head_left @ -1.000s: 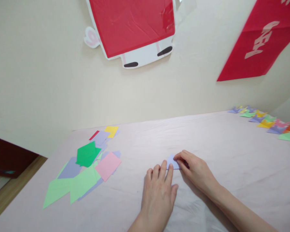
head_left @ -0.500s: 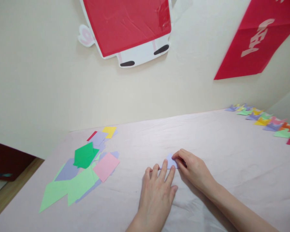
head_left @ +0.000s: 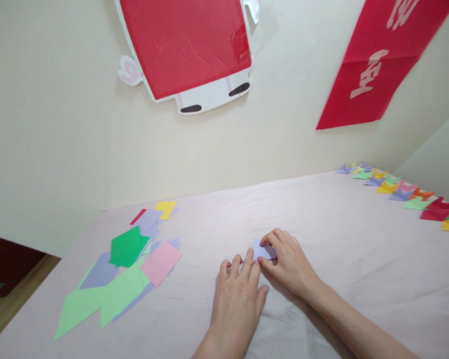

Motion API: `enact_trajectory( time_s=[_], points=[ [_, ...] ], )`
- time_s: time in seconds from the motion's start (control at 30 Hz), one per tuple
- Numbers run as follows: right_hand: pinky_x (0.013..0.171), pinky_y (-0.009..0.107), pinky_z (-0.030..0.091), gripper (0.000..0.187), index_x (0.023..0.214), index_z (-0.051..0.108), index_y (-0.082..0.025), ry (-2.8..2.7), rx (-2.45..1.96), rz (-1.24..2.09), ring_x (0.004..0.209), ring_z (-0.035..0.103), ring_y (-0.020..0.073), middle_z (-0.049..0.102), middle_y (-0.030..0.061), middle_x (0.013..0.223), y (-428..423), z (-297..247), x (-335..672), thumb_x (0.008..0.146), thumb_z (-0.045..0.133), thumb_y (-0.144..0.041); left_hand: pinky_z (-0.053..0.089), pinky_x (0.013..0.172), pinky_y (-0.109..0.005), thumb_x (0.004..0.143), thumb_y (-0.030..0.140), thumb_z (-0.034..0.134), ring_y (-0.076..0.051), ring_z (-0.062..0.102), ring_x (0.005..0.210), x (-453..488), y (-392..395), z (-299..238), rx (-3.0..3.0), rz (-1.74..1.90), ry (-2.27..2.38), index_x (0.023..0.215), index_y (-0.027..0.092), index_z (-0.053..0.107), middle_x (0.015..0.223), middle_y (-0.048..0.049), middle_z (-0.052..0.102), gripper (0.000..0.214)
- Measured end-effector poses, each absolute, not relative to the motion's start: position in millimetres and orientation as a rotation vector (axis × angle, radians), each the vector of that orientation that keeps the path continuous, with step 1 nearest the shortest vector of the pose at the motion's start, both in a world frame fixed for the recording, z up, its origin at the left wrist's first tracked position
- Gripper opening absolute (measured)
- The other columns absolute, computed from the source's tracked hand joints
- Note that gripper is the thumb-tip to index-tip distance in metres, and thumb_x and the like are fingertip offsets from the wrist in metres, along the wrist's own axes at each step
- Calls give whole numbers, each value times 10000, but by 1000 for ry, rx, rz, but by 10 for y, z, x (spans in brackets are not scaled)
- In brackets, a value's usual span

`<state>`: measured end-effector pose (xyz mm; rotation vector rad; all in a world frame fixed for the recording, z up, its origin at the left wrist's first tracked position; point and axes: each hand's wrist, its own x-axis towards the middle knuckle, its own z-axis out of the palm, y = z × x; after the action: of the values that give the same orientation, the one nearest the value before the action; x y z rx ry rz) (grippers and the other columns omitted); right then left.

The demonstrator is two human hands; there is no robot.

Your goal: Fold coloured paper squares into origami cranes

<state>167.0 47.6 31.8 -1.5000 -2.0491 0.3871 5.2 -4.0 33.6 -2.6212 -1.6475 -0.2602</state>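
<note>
A small folded piece of lavender paper [head_left: 264,251] lies on the cloth in front of me, its outline partly covered by fingers. My left hand [head_left: 237,294] rests flat with fingers stretched out, the fingertips pressing on the paper's left side and lower edge. From the right, my right hand [head_left: 288,257] grips the same paper with curled fingers; its index fingertip is at the upper part and its thumb at the lower edge. The underside of the paper is hidden.
Loose sheets, including green paper [head_left: 129,246], pink paper [head_left: 161,264] and light green paper [head_left: 121,294], lie overlapping at the left. Several folded paper figures [head_left: 387,188] line the right side. A wall with red decorations [head_left: 187,45] bounds the cloth's far edge.
My right thumb has shifted left along the lower edge to near the left fingertips, while the index finger stays near the top. The whole view has turned slightly right.
</note>
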Motion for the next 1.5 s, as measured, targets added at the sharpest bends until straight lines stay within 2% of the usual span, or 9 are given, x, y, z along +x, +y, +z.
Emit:
enact_trajectory(
  time_s=[0.3,0.7,0.83,0.93,1.07,1.17,1.3,1.4,1.5],
  points=[
    [859,357,383,320,977,565,-200,-1975,-1521,571,961,510,234,594,66,1018,497,247,1783,690,492,-80,393,1024,-524,893,402,606,-299,500,1225,-14,-41,428,-2588,-357,-1735,1077,219,639,1408,-44,547,261],
    [950,396,400,504,1027,570,-195,-1906,-1461,712,1050,515,243,613,82,1061,543,195,2124,576,421,-27,389,1017,-540,881,372,620,-324,480,1258,-113,-96,383,-2475,-321,-1782,1059,208,635,1393,-96,546,242],
    [955,407,401,511,1020,602,-193,-1919,-1406,734,1050,514,240,612,83,1045,536,179,2192,584,405,-13,394,1005,-547,874,382,625,-337,491,1240,-167,-160,369,-2415,-358,-1816,1077,192,632,1379,-119,555,278],
    [968,423,389,497,1042,629,-208,-1932,-1364,740,1061,504,240,601,80,1072,510,210,2192,647,391,-21,382,1013,-546,863,365,637,-342,485,1236,-217,-186,322,-2370,-421,-1851,1082,169,622,1372,-138,553,294],
    [987,453,370,357,1100,639,-215,-1980,-1343,657,1098,475,268,579,91,1160,468,270,2104,785,485,-151,371,1035,-514,838,285,647,-326,458,1252,-173,-107,262,-2374,-638,-1868,1255,132,519,1408,-164,498,462],
    [995,452,364,379,1106,632,-205,-2041,-1313,596,1115,460,282,565,100,1194,446,297,2010,729,607,-175,325,1084,-478,827,185,613,-287,403,1312,-34,-3,286,-2510,-815,-1813,1459,125,277,1453,-156,447,718],
    [973,429,375,355,1029,614,-221,-2076,-1202,581,1095,461,256,570,78,1147,417,312,1933,712,554,-71,298,1105,-445,797,96,547,-247,409,1321,128,57,344,-2674,-981,-1758,1525,151,91,1451,-128,464,861],
    [925,398,391,318,911,592,-216,-2107,-1141,524,1035,473,237,582,61,1068,395,324,1923,686,519,-5,296,1100,-464,794,99,529,-244,439,1303,134,33,350,-2761,-990,-1746,1535,165,72,1405,-117,518,873],
    [890,370,388,337,830,599,-217,-2168,-1087,435,999,478,222,586,48,1036,395,335,1947,671,481,56,315,1083,-483,807,135,549,-241,482,1262,70,-14,352,-2827,-940,-1748,1521,169,163,1352,-113,570,812]
  ],
)
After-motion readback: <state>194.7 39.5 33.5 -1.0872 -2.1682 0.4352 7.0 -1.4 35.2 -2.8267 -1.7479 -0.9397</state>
